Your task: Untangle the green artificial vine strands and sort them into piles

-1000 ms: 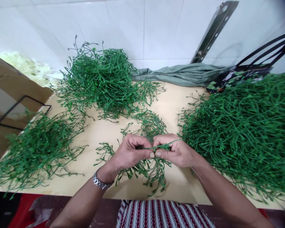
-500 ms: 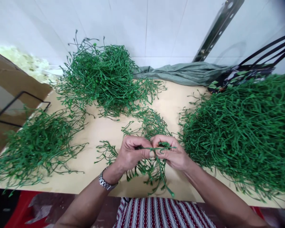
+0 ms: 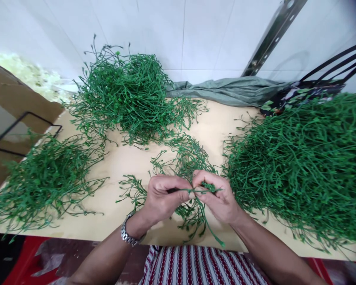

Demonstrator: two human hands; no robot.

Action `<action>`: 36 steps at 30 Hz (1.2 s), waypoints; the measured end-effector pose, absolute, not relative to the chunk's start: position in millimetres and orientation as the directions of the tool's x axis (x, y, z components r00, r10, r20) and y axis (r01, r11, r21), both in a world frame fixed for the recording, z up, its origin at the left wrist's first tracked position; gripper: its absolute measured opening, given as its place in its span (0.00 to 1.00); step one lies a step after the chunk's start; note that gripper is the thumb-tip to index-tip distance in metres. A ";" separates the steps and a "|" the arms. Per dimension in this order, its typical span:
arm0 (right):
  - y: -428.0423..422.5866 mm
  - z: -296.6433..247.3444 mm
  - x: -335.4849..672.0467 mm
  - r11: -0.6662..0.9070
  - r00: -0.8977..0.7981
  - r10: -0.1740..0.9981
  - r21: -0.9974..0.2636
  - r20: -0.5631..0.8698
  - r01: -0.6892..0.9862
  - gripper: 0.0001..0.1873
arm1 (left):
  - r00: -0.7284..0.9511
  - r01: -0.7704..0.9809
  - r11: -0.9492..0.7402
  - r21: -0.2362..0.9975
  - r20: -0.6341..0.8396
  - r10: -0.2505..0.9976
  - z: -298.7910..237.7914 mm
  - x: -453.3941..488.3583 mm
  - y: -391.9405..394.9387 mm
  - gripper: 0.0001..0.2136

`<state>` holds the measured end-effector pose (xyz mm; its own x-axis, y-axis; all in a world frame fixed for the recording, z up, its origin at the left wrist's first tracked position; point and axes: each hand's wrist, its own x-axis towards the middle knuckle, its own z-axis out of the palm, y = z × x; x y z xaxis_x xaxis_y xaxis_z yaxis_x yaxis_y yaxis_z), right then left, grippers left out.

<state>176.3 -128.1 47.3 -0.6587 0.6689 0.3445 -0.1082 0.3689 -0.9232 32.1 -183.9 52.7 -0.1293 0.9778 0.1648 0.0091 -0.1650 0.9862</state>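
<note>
My left hand [image 3: 163,196] and my right hand [image 3: 218,196] meet over the front middle of a pale wooden table [image 3: 130,162]. Both are closed in a pinch on the same green plastic sprig [image 3: 195,213], thumbs nearly touching. The sprig's thin branches hang down below my hands toward the table's front edge. A metal watch [image 3: 127,235] sits on my left wrist. More loose sprigs [image 3: 185,156] lie on the table just beyond my fingers.
Large heaps of green sprigs lie at the right [image 3: 302,166], back middle [image 3: 127,95] and left [image 3: 41,178]. A grey-green cloth [image 3: 225,89] lies along the tiled wall. A brown cardboard box [image 3: 8,118] stands at the far left. A striped cloth [image 3: 201,265] is below the table's edge.
Both hands have drifted slightly toward me and lower, still pinching the sprig. One hanging branch now reaches further down to the right.
</note>
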 end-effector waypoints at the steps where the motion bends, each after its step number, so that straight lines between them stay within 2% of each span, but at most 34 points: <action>1: -127.6 46.2 176.7 0.287 -0.679 0.666 -0.946 0.309 -0.150 0.07 | -0.096 -0.092 -0.107 0.990 0.098 0.991 52.7 31.7 -183.0 0.06; 4: -125.8 41.8 177.7 0.032 -0.756 0.624 -0.973 0.198 -0.228 0.11 | 0.024 -0.306 0.043 0.951 -0.038 0.999 52.2 31.4 -179.9 0.10; 7: -126.9 39.1 179.0 -0.176 -0.836 0.539 -0.956 0.106 -0.235 0.13 | 0.121 -0.365 0.163 0.917 -0.127 0.985 49.2 29.0 -176.8 0.11; 10: -128.3 41.1 182.5 -0.322 -0.892 0.447 -0.916 0.075 -0.239 0.15 | 0.111 -0.447 0.208 0.870 -0.176 0.978 45.4 21.9 -173.0 0.13; 12: -124.7 43.8 186.2 -0.269 -0.895 0.434 -0.934 0.101 -0.235 0.15 | 0.052 -0.458 0.175 0.871 -0.170 0.984 44.9 16.6 -170.2 0.13; 16: -108.6 45.0 192.4 -0.055 -0.803 0.587 -0.985 0.102 -0.165 0.11 | -0.077 -0.224 0.082 0.971 -0.101 0.992 49.2 12.1 -167.7 0.09; 20: -103.6 43.0 193.6 -0.011 -0.809 0.587 -1.000 -0.029 0.027 0.08 | -0.153 -0.064 0.019 0.998 -0.029 0.988 51.2 12.9 -170.2 0.06; 22: -104.3 46.0 194.2 0.068 -0.760 0.647 -0.989 -0.056 0.131 0.07 | -0.145 -0.043 0.038 0.998 -0.044 0.988 50.6 13.2 -171.2 0.06; 23: -103.4 49.3 194.9 0.150 -0.713 0.701 -0.972 -0.024 0.181 0.06 | -0.136 -0.053 0.057 0.997 -0.064 0.989 49.9 13.3 -171.3 0.06; 25: -95.8 59.2 196.6 0.382 -0.591 0.793 -0.878 0.149 0.290 0.05 | -0.112 -0.095 0.097 0.991 -0.107 0.988 48.1 13.7 -170.1 0.07; 27: -79.2 70.1 197.5 0.593 -0.458 0.793 -0.684 0.402 0.426 0.04 | -0.097 -0.138 0.125 0.982 -0.139 0.986 45.6 14.3 -167.4 0.07; 29: -55.2 76.5 197.0 0.661 -0.344 0.731 -0.484 0.590 0.574 0.04 | -0.095 -0.160 0.139 0.977 -0.155 0.983 43.4 15.2 -164.2 0.06; 30: -42.0 76.7 196.6 0.640 -0.303 0.716 -0.417 0.630 0.646 0.04 | -0.099 -0.166 0.146 0.975 -0.164 0.982 42.7 15.7 -162.7 0.06; 33: -8.7 66.9 196.8 0.480 -0.276 0.790 -0.272 0.548 0.834 0.08 | -0.110 -0.207 0.168 0.964 -0.194 0.975 43.2 17.5 -159.4 0.06; 36: 1.0 57.2 201.6 0.358 -0.262 0.875 -0.180 0.408 0.916 0.12 | -0.109 -0.260 0.169 0.951 -0.203 0.973 45.4 18.7 -157.8 0.05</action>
